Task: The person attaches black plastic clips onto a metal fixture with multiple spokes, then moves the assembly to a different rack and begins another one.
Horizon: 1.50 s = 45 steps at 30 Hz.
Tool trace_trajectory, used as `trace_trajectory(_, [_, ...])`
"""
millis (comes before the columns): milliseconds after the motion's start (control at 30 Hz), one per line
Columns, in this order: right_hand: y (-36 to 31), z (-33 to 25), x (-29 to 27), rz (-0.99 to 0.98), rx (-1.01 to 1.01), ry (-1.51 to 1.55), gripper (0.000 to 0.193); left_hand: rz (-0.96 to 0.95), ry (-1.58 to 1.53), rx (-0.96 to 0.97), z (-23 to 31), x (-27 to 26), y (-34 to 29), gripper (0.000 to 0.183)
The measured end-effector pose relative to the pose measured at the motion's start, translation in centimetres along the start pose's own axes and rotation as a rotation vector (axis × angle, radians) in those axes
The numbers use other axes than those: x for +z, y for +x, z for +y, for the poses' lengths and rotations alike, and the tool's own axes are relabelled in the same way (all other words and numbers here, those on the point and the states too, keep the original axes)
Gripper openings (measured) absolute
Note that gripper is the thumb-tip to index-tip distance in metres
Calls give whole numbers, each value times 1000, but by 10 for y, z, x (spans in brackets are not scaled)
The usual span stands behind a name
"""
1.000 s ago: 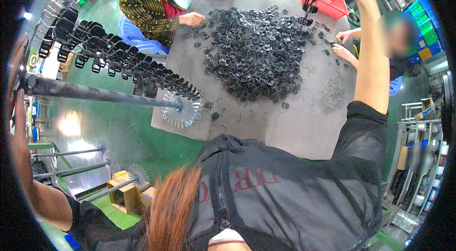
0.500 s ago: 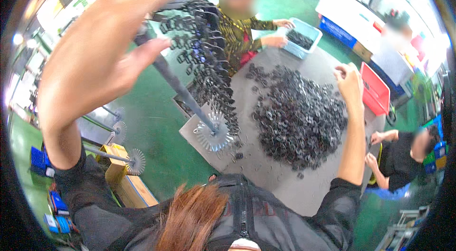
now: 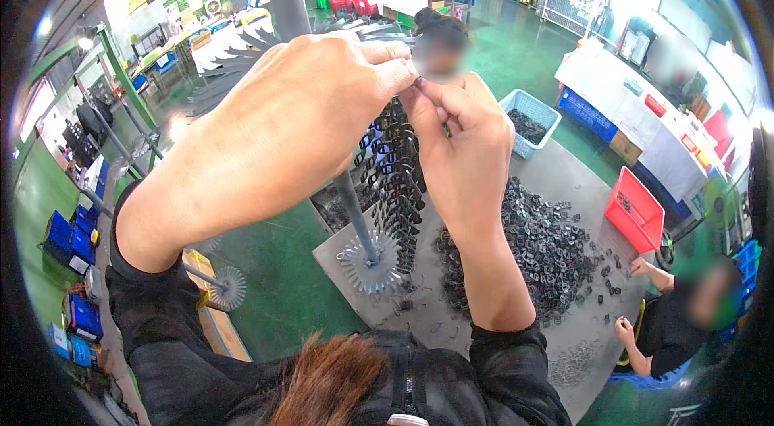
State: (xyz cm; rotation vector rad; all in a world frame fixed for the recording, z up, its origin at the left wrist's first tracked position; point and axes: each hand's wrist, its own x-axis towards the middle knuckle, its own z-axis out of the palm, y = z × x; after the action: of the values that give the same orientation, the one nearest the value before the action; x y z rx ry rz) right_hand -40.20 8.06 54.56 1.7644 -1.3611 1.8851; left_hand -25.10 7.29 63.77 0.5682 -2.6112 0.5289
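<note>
A wide grey table fills the middle of the workshop, standing on a green floor, and a big heap of small black parts spreads across it. Rising from the table's near edge is a tall grey pole with a toothed metal disc at its foot, and strings of the same black parts hang thickly around it. On the far side of the heap sits a pale blue crate with dark parts inside, and to the right a red crate stands at the table's edge. A person in a black top sits at the lower right, a hand resting on the table near the scattered pieces. Up close, the worker's left hand is raised in front of the pole, its fingers bunched together at the tips, and the right hand meets it fingertip to fingertip, thumb and forefinger pinched shut. Something small and dark sits right where the two pinches join, but it is too small to make out.
</note>
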Motion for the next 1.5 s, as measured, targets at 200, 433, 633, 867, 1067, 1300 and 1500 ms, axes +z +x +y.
trace_trajectory(200, [21, 5, -28, -311, 201, 436, 15, -32, 2, -13, -5, -4, -6, 47])
trace_trajectory(433, [12, 38, -60, -487, 553, 674, 25, 9, 7, 51, -24, 0, -16, 48])
trace_trajectory(633, [4, 4, -20, -80, 190, 299, 12, 43, -108, 84, -23, -1, -22, 48])
trace_trajectory(867, [5, -5, 4, -73, 157, 233, 10, -11, -90, 30, -8, -10, -16, 51])
trace_trajectory(1067, [21, 16, -16, -247, 334, 727, 16, 53, 69, 64, -17, 9, -12, 50])
trace_trajectory(1300, [17, 36, -64, -357, 588, 760, 21, 28, 114, 76, -24, -1, -20, 55])
trace_trajectory(1500, [2, 19, -24, -1, 298, 322, 7, -12, -72, 115, -25, 2, -17, 55])
